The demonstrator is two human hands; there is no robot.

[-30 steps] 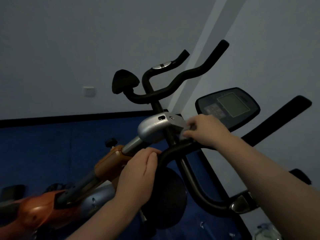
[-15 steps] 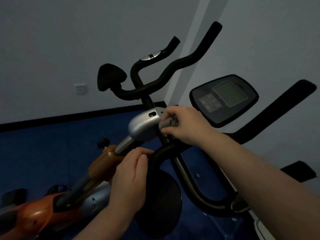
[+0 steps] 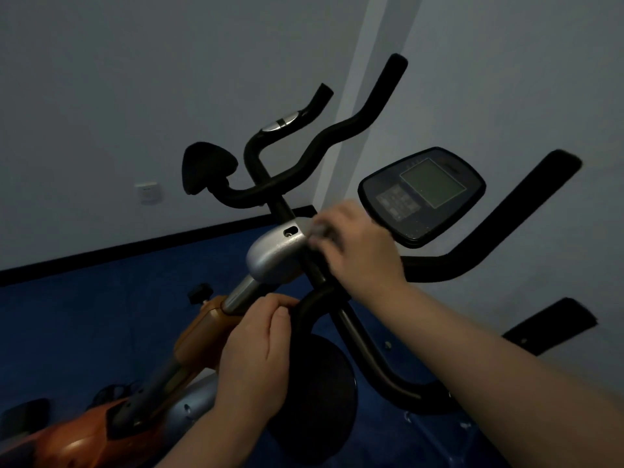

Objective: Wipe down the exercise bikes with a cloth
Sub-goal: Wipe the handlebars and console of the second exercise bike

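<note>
From the head view, the right hand (image 3: 363, 251) pinches a small pale cloth (image 3: 319, 231), blurred, against the silver stem cover (image 3: 275, 255) of the nearer exercise bike (image 3: 216, 336), its grip clenched on the cloth. The left hand (image 3: 260, 359) grips the black handlebar (image 3: 312, 300) just below. By my reading the wipe is mid-way on this bike's stem; its console (image 3: 422, 194), bars and orange frame look yet to do, as does the second bike's handlebar (image 3: 304, 143) behind.

Two bare forearms, no sleeves, left hand (image 3: 256, 359) and right hand (image 3: 363, 251) ungloved, ringless.
</note>
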